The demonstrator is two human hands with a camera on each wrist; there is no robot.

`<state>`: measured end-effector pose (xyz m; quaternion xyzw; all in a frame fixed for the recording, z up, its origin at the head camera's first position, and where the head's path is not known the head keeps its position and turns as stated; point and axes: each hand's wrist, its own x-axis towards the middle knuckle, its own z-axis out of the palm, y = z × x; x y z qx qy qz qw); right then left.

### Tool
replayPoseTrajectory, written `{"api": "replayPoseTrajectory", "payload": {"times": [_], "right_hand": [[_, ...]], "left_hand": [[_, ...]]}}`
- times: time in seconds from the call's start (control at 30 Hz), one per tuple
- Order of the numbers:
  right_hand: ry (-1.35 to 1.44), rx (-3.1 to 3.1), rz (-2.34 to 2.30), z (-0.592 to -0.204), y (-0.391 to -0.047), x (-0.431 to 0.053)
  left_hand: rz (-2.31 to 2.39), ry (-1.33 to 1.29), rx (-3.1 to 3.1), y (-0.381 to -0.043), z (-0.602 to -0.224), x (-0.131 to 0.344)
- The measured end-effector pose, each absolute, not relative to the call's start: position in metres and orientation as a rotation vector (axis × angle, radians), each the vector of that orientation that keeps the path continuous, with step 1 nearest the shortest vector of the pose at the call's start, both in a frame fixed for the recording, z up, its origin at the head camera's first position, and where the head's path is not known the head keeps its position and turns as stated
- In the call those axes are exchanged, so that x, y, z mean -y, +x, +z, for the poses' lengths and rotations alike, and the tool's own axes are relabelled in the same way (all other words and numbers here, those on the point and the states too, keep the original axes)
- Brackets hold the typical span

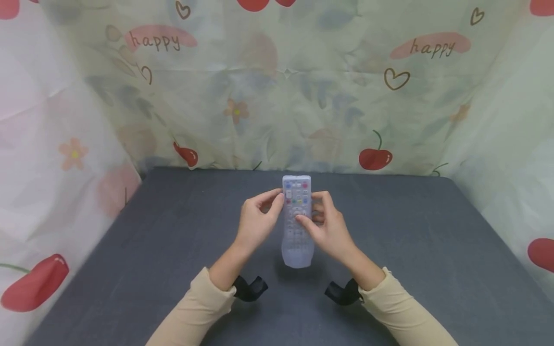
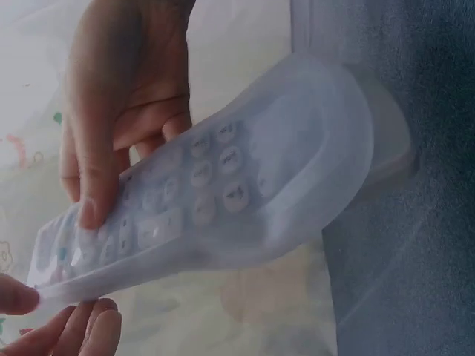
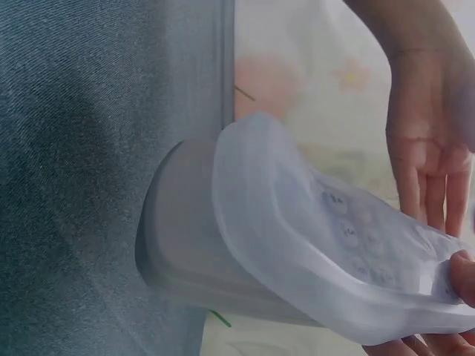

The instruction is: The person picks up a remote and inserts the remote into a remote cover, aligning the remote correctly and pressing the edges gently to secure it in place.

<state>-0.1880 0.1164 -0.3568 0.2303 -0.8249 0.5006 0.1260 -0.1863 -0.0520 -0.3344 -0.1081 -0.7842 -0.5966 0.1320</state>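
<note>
A pale remote control (image 1: 296, 206) in a translucent silicone cover (image 1: 297, 257) is held upright over the table, its buttons facing me. My right hand (image 1: 331, 226) grips it from the right, thumb across the buttons and fingers behind. At the upper left edge, my left hand (image 1: 257, 218) pinches the cover's side between thumb and forefinger. In the right wrist view the remote's grey lower end (image 3: 197, 222) juts out behind the rounded end of the cover. The left wrist view shows my right thumb (image 2: 93, 211) pressed on the button side.
A dark grey cloth-covered table (image 1: 143, 269) lies below the hands. Printed curtains (image 1: 285, 96) with cherries and flowers enclose its back and both sides. Black straps (image 1: 251, 289) hang at both wrists, by the beige sleeves (image 1: 201, 302).
</note>
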Motion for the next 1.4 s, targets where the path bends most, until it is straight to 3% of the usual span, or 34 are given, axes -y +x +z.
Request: {"api": "replayPoseTrajectory", "payload": {"times": [0.67,1.03,1.4], "right_hand": [[0.617,2.399,1.558,-0.359,-0.186,-0.111],[0.509,2.262,1.627,-0.358,-0.18,-0.104],[0.482,2.294,1.633,-0.36,-0.181,-0.104]], "left_hand": [[-1.572,-0.233,2.077,-0.187,-0.345,0.042],[-1.359,-0.305,2.013,-0.185,-0.346,0.034],[-1.467,-0.356,2.056,-0.185,-0.35,0.04]]}}
